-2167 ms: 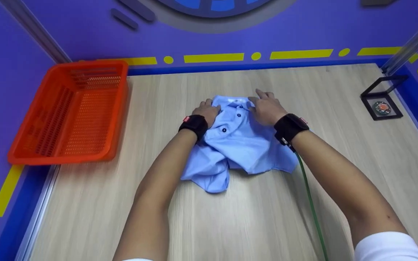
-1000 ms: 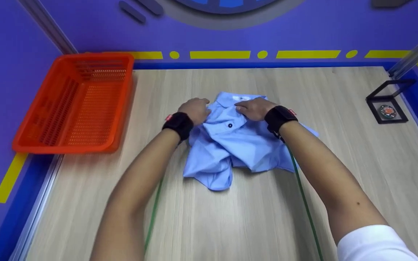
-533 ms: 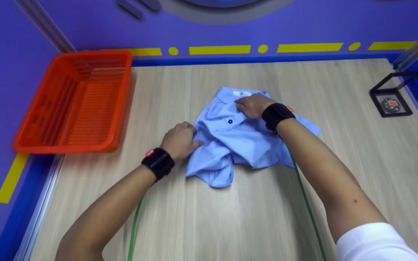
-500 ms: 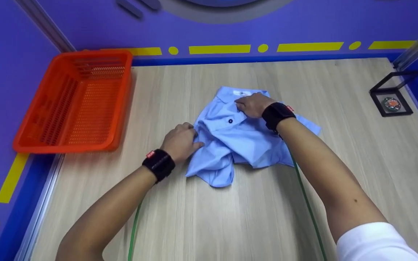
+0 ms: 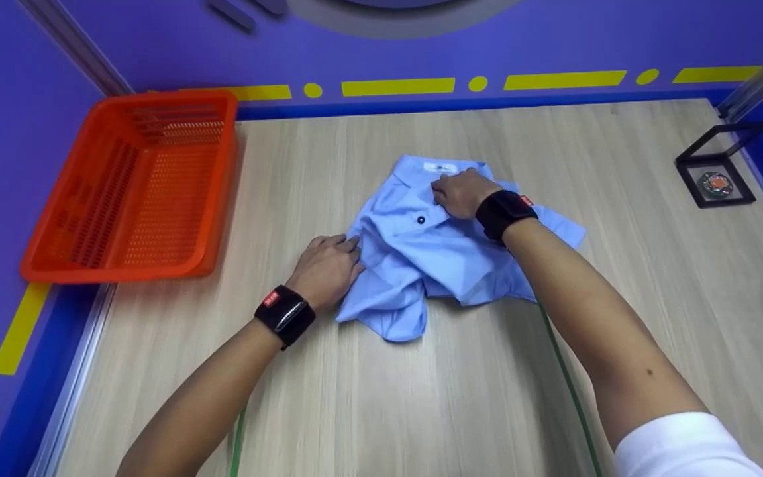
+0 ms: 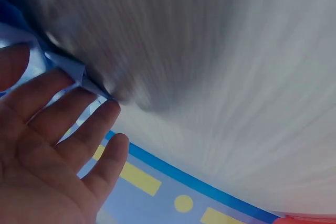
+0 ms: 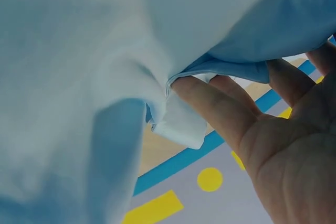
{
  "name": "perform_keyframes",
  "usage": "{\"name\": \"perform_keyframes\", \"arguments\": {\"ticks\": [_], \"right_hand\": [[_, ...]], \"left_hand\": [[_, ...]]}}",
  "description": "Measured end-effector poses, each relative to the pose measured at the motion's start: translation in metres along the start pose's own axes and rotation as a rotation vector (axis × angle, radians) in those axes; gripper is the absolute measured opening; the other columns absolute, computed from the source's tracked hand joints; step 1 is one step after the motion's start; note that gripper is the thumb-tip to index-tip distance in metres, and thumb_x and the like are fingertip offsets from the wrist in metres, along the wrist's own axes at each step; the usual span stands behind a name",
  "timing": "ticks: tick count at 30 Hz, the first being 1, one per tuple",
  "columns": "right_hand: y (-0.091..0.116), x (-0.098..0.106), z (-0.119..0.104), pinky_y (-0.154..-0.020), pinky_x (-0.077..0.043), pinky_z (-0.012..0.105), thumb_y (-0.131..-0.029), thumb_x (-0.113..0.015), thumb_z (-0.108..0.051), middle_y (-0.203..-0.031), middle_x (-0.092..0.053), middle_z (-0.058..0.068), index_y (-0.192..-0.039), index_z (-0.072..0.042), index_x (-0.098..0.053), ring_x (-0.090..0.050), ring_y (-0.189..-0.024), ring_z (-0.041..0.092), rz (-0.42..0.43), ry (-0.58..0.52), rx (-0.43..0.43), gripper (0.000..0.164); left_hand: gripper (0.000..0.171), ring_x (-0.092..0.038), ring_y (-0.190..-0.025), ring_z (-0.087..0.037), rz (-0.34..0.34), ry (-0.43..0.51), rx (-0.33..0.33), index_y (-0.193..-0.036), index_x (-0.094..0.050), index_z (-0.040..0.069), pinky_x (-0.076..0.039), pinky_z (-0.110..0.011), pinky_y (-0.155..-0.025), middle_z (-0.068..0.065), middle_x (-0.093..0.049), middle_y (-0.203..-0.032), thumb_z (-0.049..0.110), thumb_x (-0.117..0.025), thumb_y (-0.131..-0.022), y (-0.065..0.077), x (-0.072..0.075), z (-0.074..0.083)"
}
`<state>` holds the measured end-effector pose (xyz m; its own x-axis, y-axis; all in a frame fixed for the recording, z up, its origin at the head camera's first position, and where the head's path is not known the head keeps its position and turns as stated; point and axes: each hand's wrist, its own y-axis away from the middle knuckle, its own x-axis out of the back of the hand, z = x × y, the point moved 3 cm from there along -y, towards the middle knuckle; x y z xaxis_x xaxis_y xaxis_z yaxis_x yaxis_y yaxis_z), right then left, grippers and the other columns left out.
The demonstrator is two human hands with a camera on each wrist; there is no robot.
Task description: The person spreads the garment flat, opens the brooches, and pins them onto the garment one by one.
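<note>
A light blue shirt (image 5: pixel 414 262) with dark buttons and a white label at its collar lies crumpled on the table. At its left edge is my left hand (image 5: pixel 324 273), fingers loosely extended. The left wrist view shows those fingertips right against a fold of the blue cloth (image 6: pixel 73 69), thumb at the far left. Just below the collar my right hand (image 5: pixel 464 192) grips the shirt front with bent fingers. In the right wrist view, a cloth edge (image 7: pixel 239 70) runs among the right fingers (image 7: pixel 212 98). The right hand covers part of the front opening.
An orange-red plastic basket (image 5: pixel 216 218) stands at the left of the wooden table (image 5: pixel 381 411). A small black frame (image 5: pixel 698 192) with a round badge sits at the far right. Blue walls (image 5: pixel 554 40) border the table, and green cables (image 5: pixel 570 391) trail from the wrists.
My left hand has moved from beside the collar down along the shirt's left edge. The right hand has shifted left onto the front below the collar. The collar lies flatter with its label showing.
</note>
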<state>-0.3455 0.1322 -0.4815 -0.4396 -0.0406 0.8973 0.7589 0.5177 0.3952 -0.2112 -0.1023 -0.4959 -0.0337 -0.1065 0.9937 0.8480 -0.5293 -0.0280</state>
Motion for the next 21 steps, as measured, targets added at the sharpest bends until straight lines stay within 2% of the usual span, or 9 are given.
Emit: {"name": "perform_keyframes", "arguments": {"ticks": [3, 7, 10, 14, 21], "right_hand": [[0.001, 0.000, 0.000, -0.108, -0.019, 0.051, -0.100, -0.033, -0.027, -0.132, -0.049, 0.019, -0.119, -0.007, -0.055, -0.041, -0.124, 0.039, 0.022, 0.003, 0.019, 0.036], [0.003, 0.001, 0.002, -0.107, -0.021, 0.050, -0.099, -0.035, -0.026, -0.129, -0.052, 0.019, -0.112, -0.006, -0.056, -0.045, -0.121, 0.039, 0.029, 0.009, 0.017, 0.032], [0.003, 0.000, 0.002, -0.108, -0.019, 0.049, -0.099, -0.034, -0.027, -0.135, -0.047, 0.019, -0.125, -0.006, -0.054, -0.041, -0.125, 0.038, 0.030, 0.001, -0.002, 0.038], [0.002, -0.002, 0.001, -0.110, -0.016, 0.048, -0.100, -0.032, -0.027, -0.143, -0.037, 0.018, -0.140, -0.011, -0.041, -0.032, -0.132, 0.036, 0.020, -0.002, -0.010, 0.045], [0.003, -0.005, 0.001, -0.109, -0.014, 0.050, -0.099, -0.034, -0.025, -0.143, -0.036, 0.017, -0.142, -0.015, -0.039, -0.028, -0.134, 0.032, 0.022, -0.005, 0.021, 0.044]], "left_hand": [[0.038, -0.047, -0.121, -0.033, -0.009, 0.017, 0.029, -0.115, -0.065, 0.003, -0.032, -0.046, -0.099, -0.010, -0.055, -0.129, 0.030, -0.047, -0.095, 0.000, 0.002, -0.003], [0.037, -0.046, -0.122, -0.035, -0.028, 0.025, 0.073, -0.112, -0.066, 0.004, -0.030, -0.047, -0.102, -0.009, -0.056, -0.128, 0.030, -0.048, -0.095, 0.000, 0.004, -0.010], [0.035, -0.045, -0.122, -0.035, -0.025, 0.031, 0.097, -0.110, -0.068, 0.006, -0.028, -0.047, -0.103, -0.008, -0.057, -0.128, 0.030, -0.047, -0.095, 0.000, 0.005, -0.015], [0.035, -0.044, -0.124, -0.032, -0.005, 0.026, 0.139, -0.107, -0.070, 0.007, -0.026, -0.048, -0.104, -0.005, -0.058, -0.127, 0.032, -0.048, -0.095, 0.002, 0.004, -0.025], [0.031, -0.043, -0.125, -0.032, 0.019, 0.029, 0.221, -0.107, -0.070, 0.009, -0.026, -0.051, -0.103, -0.002, -0.058, -0.127, 0.029, -0.051, -0.093, 0.005, 0.004, -0.041]]}}
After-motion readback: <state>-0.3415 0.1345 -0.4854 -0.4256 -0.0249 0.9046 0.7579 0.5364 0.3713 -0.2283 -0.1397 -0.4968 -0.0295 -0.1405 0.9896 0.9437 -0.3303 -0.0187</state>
